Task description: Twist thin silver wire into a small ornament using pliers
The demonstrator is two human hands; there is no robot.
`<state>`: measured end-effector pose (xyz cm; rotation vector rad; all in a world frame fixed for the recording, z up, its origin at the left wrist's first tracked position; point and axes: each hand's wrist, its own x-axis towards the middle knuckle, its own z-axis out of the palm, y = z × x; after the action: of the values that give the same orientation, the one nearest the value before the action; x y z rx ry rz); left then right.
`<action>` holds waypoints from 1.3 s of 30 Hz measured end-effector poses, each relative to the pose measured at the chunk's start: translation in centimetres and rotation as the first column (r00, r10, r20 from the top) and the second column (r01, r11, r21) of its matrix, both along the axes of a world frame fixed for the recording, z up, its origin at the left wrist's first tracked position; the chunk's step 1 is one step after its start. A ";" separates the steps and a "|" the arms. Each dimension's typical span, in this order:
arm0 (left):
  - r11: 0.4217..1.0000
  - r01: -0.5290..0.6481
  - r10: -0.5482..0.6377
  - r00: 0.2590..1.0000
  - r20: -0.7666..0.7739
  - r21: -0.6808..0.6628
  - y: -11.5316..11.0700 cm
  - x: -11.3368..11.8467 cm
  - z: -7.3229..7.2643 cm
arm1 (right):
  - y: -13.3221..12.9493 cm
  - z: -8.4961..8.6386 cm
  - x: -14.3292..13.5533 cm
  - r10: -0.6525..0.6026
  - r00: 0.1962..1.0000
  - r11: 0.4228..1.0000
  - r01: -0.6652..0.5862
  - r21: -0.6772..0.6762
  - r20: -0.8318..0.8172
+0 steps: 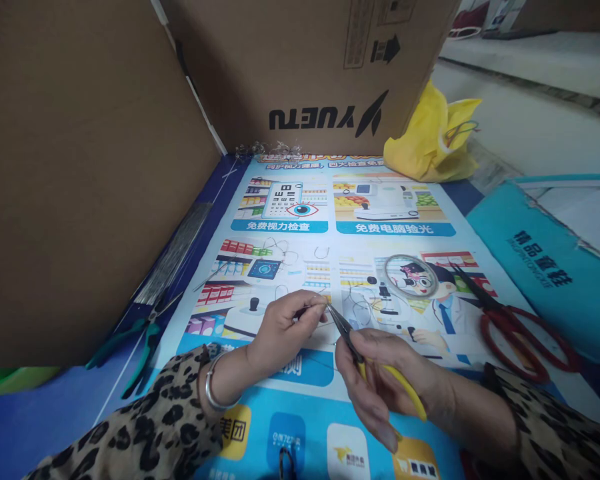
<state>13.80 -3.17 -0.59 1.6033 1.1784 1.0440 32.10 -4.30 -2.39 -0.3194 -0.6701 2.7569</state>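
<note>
Two hands closed: fine silvery wire [326,302] pinched in my left hand [283,327], yellow-handled needle-nose pliers [404,387] gripped in my right hand [385,377].
Pliers' tips meet the wire just beside my left fingertips; whether they clamp it, I cannot tell. Judged very light, springy, easily kinked; best held close to the bend. Outward: round clear coil [436,280] on the printed poster [280,398], red-handled metal scissors [513,330] to the right, teal-handled pliers [145,347] to the left, below straight grey wire strands [176,250].
</note>
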 end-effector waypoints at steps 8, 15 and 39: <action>1.000 -0.016 0.016 0.999 -0.032 0.017 -0.1 0.1 -0.4 | -0.1 0.2 -0.1 0.008 1.000 1.000 -0.008 -0.022 -0.005; 1.000 -0.022 0.022 1.000 -0.003 0.021 -0.2 0.2 -0.4 | -0.3 0.1 -0.3 0.000 0.999 1.000 -0.001 -0.027 -0.047; 0.975 -0.067 0.096 0.987 -0.127 0.213 -0.9 0.4 -0.1 | -1.2 -0.1 -1.3 -0.058 0.996 0.993 0.050 -0.109 -0.072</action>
<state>14.24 -4.04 -0.73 1.8264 1.2689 1.1578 30.83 -5.50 -2.47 -0.2508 -0.4880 2.7433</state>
